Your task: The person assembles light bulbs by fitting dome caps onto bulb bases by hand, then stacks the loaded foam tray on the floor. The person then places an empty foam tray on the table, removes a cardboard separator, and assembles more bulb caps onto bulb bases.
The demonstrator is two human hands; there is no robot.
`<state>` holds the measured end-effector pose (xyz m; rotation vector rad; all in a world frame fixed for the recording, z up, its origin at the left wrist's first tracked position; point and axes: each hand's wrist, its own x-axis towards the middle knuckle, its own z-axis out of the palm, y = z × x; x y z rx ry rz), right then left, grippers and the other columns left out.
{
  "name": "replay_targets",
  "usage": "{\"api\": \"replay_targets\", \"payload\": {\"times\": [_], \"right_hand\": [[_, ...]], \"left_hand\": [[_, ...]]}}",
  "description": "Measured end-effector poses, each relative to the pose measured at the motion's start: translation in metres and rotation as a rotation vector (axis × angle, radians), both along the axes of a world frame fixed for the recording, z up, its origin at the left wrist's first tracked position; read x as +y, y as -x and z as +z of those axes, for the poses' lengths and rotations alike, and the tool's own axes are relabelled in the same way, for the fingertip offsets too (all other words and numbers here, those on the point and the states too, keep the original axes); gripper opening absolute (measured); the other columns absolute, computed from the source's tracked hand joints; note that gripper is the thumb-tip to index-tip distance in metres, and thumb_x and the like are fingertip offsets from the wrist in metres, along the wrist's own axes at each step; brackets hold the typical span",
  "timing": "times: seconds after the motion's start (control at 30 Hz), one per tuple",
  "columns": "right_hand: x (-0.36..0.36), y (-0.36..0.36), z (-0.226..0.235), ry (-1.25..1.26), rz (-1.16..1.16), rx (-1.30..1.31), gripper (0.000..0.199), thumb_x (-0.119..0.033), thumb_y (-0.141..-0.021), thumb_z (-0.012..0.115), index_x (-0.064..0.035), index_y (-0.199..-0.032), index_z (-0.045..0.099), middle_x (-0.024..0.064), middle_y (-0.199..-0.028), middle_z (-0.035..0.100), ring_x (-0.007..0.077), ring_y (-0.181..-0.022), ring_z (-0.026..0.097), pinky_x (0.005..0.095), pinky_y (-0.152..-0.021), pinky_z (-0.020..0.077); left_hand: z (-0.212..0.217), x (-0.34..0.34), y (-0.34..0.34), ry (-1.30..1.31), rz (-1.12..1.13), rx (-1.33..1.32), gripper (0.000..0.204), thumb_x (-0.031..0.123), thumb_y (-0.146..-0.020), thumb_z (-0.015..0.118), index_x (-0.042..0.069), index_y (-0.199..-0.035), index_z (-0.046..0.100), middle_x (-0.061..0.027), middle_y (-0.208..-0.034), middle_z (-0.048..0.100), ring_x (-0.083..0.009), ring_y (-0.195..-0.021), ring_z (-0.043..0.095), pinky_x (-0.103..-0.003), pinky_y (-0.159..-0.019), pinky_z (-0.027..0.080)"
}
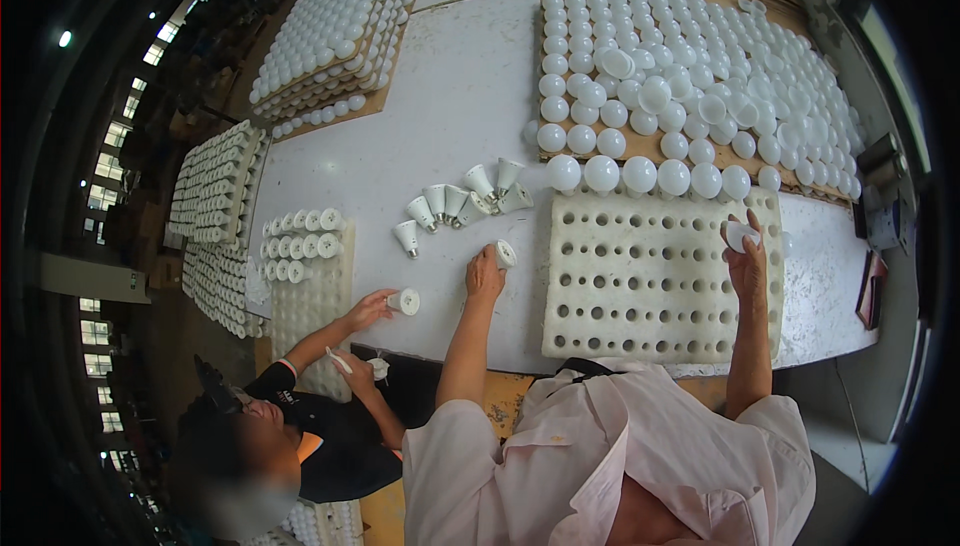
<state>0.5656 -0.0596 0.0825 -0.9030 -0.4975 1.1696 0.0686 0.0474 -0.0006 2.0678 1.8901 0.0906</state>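
Observation:
My left hand (484,276) is closed around a white bulb base (505,255), its round open end turned up, over the white table (400,151). Over the right part of a foam tray (600,233) full of round holes, my right hand (750,274) pinches a translucent white bulb cover (741,236). A row of bulbs with round white covers (639,176) stands along the tray's far edge. Several loose white bulb bases (436,202) lie in a cluster beyond my left hand, some tipped on their sides.
Behind the tray, a board (549,141) carries many white covers, some piled loosely. Stacked boards of covers (335,31) stand far left. At my left, a co-worker's hand (370,311) holds a bulb base (405,301), beside another foam tray (310,321) with bulb bases.

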Motion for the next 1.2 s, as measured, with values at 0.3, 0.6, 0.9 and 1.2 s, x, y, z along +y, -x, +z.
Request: {"api": "replay_targets", "payload": {"times": [0.3, 0.6, 0.9, 1.2], "right_hand": [[0.008, 0.111, 0.025, -0.061, 0.517, -0.002, 0.074, -0.016, -0.07, 0.079, -0.0134, -0.132, 0.038, 0.0124, -0.128, 0.052, 0.0189, -0.098, 0.06, 0.0275, -0.068, 0.0521], [-0.02, 0.166, 0.037, 0.009, 0.647, 0.241, 0.082, -0.024, -0.069, 0.082, -0.0151, -0.136, 0.035, 0.0128, -0.123, 0.052, 0.0233, -0.097, 0.06, 0.0291, -0.066, 0.0522], [-0.026, 0.178, 0.03, -0.054, 0.644, 0.318, 0.068, -0.027, -0.07, 0.082, -0.0175, -0.125, 0.043, 0.0106, -0.115, 0.056, 0.0178, -0.089, 0.059, 0.028, -0.061, 0.048], [-0.026, 0.17, 0.038, -0.037, 0.682, 0.127, 0.067, -0.024, -0.066, 0.083, -0.014, -0.121, 0.044, 0.0086, -0.115, 0.056, 0.0172, -0.096, 0.057, 0.0314, -0.069, 0.0494]], "left_hand": [[-0.001, -0.064, -0.035, 0.151, 0.374, -1.188, 0.046, 0.012, -0.077, 0.068, -0.004, -0.117, 0.049, -0.018, -0.105, 0.064, -0.0306, -0.095, 0.064, -0.039, -0.08, 0.052], [0.115, -0.115, -0.103, 0.641, 0.079, -1.868, 0.051, 0.016, -0.077, 0.072, -0.004, -0.119, 0.051, -0.0264, -0.11, 0.063, -0.0158, -0.068, 0.064, -0.026, -0.052, 0.048], [0.124, -0.126, -0.114, 0.741, -0.071, -1.659, 0.043, 0.008, -0.079, 0.071, -0.009, -0.115, 0.053, -0.0224, -0.096, 0.068, -0.0138, -0.063, 0.065, -0.021, -0.044, 0.046], [0.147, -0.13, -0.115, 0.773, -0.005, -1.581, 0.028, 0.003, -0.074, 0.069, -0.008, -0.099, 0.061, -0.0147, -0.086, 0.068, -0.0103, -0.055, 0.058, -0.02, -0.043, 0.042]]}}
